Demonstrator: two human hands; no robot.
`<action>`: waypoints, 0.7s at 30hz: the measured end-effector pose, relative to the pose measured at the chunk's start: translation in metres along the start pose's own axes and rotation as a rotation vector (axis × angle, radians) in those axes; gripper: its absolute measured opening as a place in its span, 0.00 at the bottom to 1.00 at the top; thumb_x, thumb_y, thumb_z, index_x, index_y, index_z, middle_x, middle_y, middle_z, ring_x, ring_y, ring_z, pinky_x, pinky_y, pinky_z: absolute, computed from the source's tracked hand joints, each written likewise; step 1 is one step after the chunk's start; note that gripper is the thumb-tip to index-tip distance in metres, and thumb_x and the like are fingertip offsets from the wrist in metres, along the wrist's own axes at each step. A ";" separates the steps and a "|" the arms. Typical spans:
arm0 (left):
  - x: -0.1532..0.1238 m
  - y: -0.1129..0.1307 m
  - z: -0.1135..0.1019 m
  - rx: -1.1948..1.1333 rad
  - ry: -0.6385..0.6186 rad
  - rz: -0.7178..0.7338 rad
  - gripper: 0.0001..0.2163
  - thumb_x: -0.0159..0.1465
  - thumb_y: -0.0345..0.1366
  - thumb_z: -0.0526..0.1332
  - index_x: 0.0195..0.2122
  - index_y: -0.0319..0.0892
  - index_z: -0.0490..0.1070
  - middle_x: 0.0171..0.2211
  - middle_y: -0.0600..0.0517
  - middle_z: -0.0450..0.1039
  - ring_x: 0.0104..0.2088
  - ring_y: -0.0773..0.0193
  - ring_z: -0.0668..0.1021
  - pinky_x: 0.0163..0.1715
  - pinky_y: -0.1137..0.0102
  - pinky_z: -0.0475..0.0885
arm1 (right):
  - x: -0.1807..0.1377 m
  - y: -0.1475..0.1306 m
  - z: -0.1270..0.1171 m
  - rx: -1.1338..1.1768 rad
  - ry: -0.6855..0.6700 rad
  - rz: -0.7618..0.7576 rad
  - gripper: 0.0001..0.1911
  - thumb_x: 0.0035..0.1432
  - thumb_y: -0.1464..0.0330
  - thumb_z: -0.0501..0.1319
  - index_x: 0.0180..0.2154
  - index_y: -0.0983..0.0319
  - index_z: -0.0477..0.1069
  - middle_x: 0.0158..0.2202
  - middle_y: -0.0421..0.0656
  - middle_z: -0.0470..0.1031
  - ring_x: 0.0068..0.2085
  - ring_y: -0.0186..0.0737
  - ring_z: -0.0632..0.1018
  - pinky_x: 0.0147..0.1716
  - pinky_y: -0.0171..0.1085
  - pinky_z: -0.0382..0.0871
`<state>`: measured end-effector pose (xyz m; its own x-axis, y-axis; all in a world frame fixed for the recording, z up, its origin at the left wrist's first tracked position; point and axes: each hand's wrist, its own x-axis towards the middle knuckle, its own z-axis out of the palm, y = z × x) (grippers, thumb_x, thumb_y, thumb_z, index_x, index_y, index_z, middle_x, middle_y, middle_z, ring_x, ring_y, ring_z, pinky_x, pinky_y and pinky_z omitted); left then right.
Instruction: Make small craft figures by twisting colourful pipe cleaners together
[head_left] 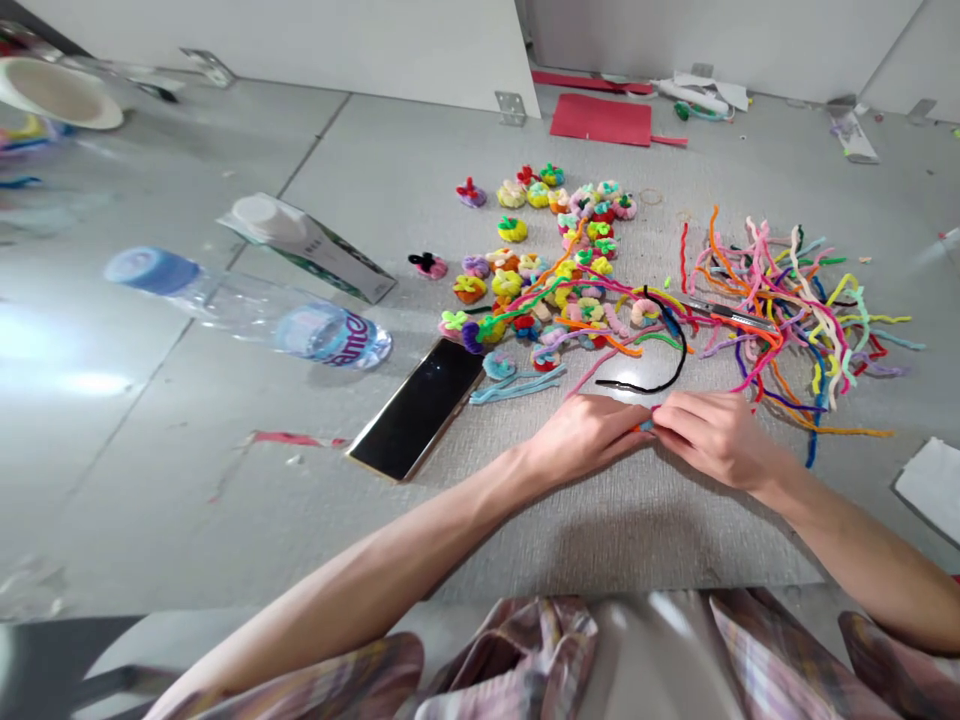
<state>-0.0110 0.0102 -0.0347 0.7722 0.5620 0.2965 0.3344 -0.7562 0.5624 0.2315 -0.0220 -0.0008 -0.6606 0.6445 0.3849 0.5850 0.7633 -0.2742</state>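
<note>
My left hand (585, 435) and my right hand (709, 432) meet over the grey table, fingertips pinched together. Between them a little blue and orange pipe cleaner (645, 427) shows, mostly covered by the fingers. A pink strand rises beside the right hand, but whether it is held I cannot tell. Just beyond the fingers curves a black pipe cleaner (684, 345). Farther back lies a group of small coiled pipe-cleaner pieces (507, 283) in many colours. To the right spreads a tangled heap of loose pipe cleaners (780, 290), with a slim metallic tool (731, 315) on its left side.
Left of my hands lies a black-screened phone (420, 410). Beyond it are a clear plastic bottle (247, 310) on its side and a drink carton (315, 245). A red sheet (601, 120) lies by the white partition (300, 45). White paper (930, 490) is at far right.
</note>
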 end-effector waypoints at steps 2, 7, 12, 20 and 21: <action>0.000 0.000 0.001 -0.007 0.018 -0.009 0.19 0.82 0.46 0.54 0.43 0.39 0.78 0.29 0.50 0.80 0.30 0.63 0.82 0.33 0.70 0.72 | -0.001 0.001 0.001 0.018 0.010 0.013 0.10 0.79 0.69 0.58 0.42 0.61 0.76 0.37 0.44 0.82 0.36 0.39 0.81 0.36 0.39 0.69; 0.000 0.000 -0.001 -0.091 0.217 -0.113 0.11 0.77 0.42 0.64 0.52 0.40 0.78 0.37 0.50 0.84 0.34 0.64 0.84 0.36 0.73 0.75 | -0.001 0.006 0.002 0.093 0.029 0.132 0.09 0.79 0.67 0.59 0.43 0.60 0.75 0.38 0.43 0.82 0.37 0.39 0.82 0.38 0.38 0.71; 0.002 0.000 -0.002 -0.127 0.312 -0.099 0.07 0.76 0.39 0.65 0.46 0.41 0.78 0.35 0.51 0.82 0.32 0.67 0.81 0.35 0.74 0.75 | 0.000 0.007 0.000 0.115 0.036 0.194 0.08 0.77 0.68 0.60 0.42 0.60 0.75 0.38 0.44 0.82 0.36 0.38 0.81 0.37 0.38 0.72; 0.002 -0.002 -0.002 -0.122 0.262 -0.128 0.10 0.75 0.43 0.66 0.46 0.41 0.78 0.34 0.51 0.81 0.32 0.65 0.81 0.35 0.72 0.74 | -0.002 0.008 0.002 0.096 0.040 0.167 0.07 0.77 0.68 0.60 0.43 0.60 0.75 0.38 0.43 0.82 0.36 0.38 0.82 0.36 0.37 0.71; 0.002 -0.002 -0.002 -0.112 0.226 -0.120 0.11 0.75 0.44 0.66 0.47 0.41 0.79 0.34 0.51 0.81 0.33 0.65 0.81 0.35 0.72 0.74 | -0.002 0.009 0.002 0.098 0.027 0.156 0.07 0.78 0.67 0.60 0.44 0.60 0.75 0.39 0.43 0.83 0.37 0.39 0.82 0.37 0.37 0.72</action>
<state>-0.0113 0.0141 -0.0334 0.5861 0.7153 0.3806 0.3446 -0.6452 0.6819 0.2370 -0.0164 -0.0063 -0.5523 0.7548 0.3539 0.6297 0.6559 -0.4163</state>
